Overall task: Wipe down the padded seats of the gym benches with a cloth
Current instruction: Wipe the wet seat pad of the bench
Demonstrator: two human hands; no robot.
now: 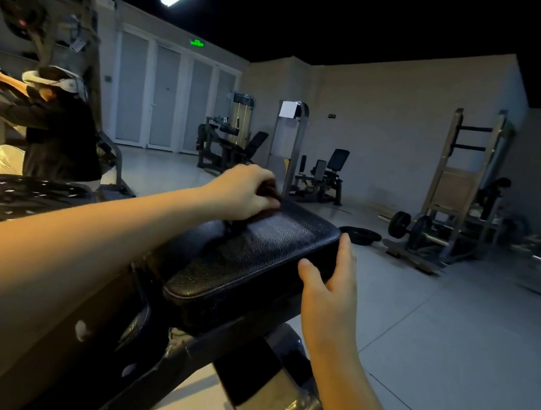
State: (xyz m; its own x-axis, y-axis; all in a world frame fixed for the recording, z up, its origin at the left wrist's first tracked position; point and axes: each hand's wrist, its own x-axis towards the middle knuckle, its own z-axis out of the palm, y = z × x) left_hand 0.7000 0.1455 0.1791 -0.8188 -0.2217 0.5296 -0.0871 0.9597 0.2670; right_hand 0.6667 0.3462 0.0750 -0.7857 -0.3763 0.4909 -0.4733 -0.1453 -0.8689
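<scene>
A black padded bench seat (255,264) fills the middle of the head view, tilted up to the right on a dark metal frame (276,404). My left hand (247,192) reaches across it and grips a dark cloth (268,193) bunched against the far top edge of the pad; most of the cloth is hidden under my fingers. My right hand (331,279) holds the pad's near right edge, thumb on top and fingers along the side.
Another person (52,126) leans over a bench at the far left, beside a second black seat (24,193). Weight machines (320,173) stand along the back wall. A barbell rack (454,205) and a loose plate (360,235) sit on the grey floor to the right.
</scene>
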